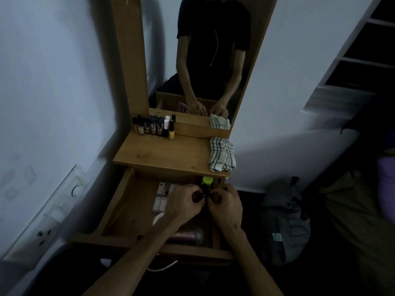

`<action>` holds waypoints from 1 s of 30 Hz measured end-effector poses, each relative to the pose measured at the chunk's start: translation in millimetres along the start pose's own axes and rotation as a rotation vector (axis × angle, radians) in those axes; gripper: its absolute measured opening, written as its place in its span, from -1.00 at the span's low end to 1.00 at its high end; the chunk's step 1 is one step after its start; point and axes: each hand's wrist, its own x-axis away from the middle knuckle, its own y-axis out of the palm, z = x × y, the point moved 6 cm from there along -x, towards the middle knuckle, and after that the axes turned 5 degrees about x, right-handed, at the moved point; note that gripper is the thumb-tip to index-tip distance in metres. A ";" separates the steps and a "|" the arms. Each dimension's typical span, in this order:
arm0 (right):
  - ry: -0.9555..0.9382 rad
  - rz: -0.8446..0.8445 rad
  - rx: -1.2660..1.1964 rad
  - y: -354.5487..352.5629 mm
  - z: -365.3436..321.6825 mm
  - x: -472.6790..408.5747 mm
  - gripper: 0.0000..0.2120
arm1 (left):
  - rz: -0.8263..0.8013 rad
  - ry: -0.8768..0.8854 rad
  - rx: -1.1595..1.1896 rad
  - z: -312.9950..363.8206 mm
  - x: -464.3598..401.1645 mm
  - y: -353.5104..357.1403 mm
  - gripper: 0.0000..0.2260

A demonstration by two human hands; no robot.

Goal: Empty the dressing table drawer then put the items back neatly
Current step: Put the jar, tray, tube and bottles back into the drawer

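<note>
Left grip (185,201): fingers curled around a small dark object (199,196), held above the open drawer (119,201); right grip (226,205): fingers curled and pinching the same dark object from the opposite side; the two grips touch at the fingertips; the dim light hides what the object is.

Directly beyond the grips, at the drawer's far end, a lime-green container (207,180) stands partly under the worktop (162,154) edge; just left of the left grip, a row of pale pink packets (161,197) lies flat on the drawer floor; below the left wrist, a white round item (158,218) shows in part; nearer the person, under the left forearm, a pink cylindrical bottle (188,237) lies on its side against the drawer's front wall; the rest of the drawer floor to the left of the grips is bare wood.

Above and beyond the grips, the worktop carries a folded striped cloth (222,157) at its right end and a row of nail-polish bottles (155,127) at its far left, upright and close together against the mirror (198,60) frame; the mirror reflects the person's arms and both hands.

To the right of the right grip, well apart, a grey bag (286,221) rests on the floor beside a bed (363,210); to the left of the left grip, a wall socket panel (42,221) sits on the white wall.
</note>
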 end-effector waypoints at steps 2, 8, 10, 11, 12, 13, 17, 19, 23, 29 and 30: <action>0.000 0.014 -0.011 -4.0 -1.0 1.7 -0.84 | 0.000 0.007 0.000 0.7 1.2 -0.5 -0.80; -0.034 0.160 -0.093 -31.8 -28.7 -9.9 -0.97 | 0.147 0.004 -0.066 -2.5 -5.6 -32.1 -0.79; -0.013 0.151 -0.147 -35.2 -43.8 -23.2 -0.89 | 0.227 -0.016 -0.076 -5.1 -15.7 -51.3 -0.85; -0.022 0.140 -0.180 -35.4 -53.6 -30.8 -0.83 | 0.266 -0.022 -0.078 -6.2 -23.1 -61.9 -0.86; -0.041 0.141 -0.203 -35.5 -64.2 -39.1 -0.79 | 0.297 -0.022 -0.079 -6.3 -31.7 -72.7 -0.87; -0.057 0.148 -0.216 -36.3 -75.2 -47.6 -0.76 | 0.312 -0.025 -0.081 -7.9 -42.2 -82.4 -0.88; -0.096 0.186 -0.188 -41.0 -115.2 -81.6 -0.85 | 0.333 -0.036 -0.099 -14.2 -83.0 -116.8 -0.90; -0.104 0.173 -0.169 -38.3 -130.0 -96.4 -0.85 | 0.369 0.014 -0.140 -14.2 -97.1 -131.2 -0.89; -0.128 0.160 -0.144 -31.1 -151.5 -120.1 -0.85 | 0.374 0.013 -0.172 -17.0 -119.9 -145.5 -0.84; -0.156 0.141 -0.138 -20.5 -170.3 -142.3 -0.84 | 0.382 -0.021 -0.217 -27.6 -143.6 -149.5 -0.84; -0.159 0.143 -0.141 -18.7 -172.3 -145.1 -0.81 | 0.383 -0.024 -0.227 -30.2 -147.1 -150.3 -0.85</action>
